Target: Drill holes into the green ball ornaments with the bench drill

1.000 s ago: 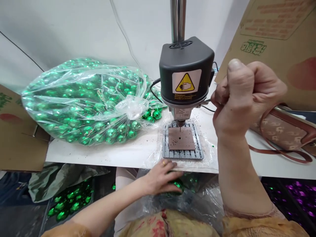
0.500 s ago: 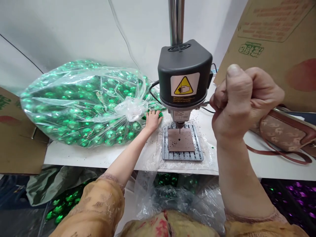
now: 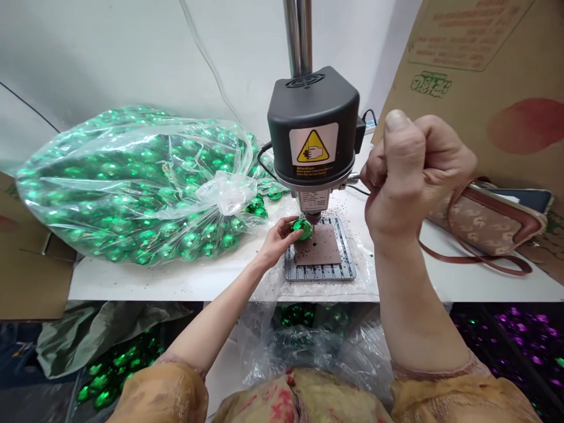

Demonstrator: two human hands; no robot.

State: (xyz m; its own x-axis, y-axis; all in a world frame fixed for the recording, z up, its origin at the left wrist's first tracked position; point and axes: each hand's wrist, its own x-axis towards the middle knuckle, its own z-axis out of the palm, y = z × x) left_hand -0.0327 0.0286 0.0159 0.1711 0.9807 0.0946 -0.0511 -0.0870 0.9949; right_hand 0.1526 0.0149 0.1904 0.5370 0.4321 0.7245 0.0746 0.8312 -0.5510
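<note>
My left hand [image 3: 280,239] pinches a shiny green faceted ball [image 3: 302,230] between thumb and fingers, just left of the drill bit. Above it stands a black-topped bench drill press [image 3: 314,126] with a yellow warning sticker. A brown square board [image 3: 324,245] with a small dark hole lies on the slotted metal base plate [image 3: 348,267], strewn with dark specks. My right hand [image 3: 414,170] is closed in a fist at the drill's right side, around the end of its feed handle [image 3: 353,178]; the grip itself is hidden by the fingers.
A large clear bag [image 3: 132,188] of green balls lies on the left of the white table [image 3: 132,285], several loose green balls [image 3: 257,207] beside its knot. Cardboard boxes [image 3: 467,76] flank both sides. A patterned handbag [image 3: 489,220] sits at right. Green and purple balls [image 3: 529,335] lie below the table.
My left hand has moved right from the loose balls by the bag to the drill, bringing a green ball with it. The right hand keeps its closed hold; the view has shifted slightly.
</note>
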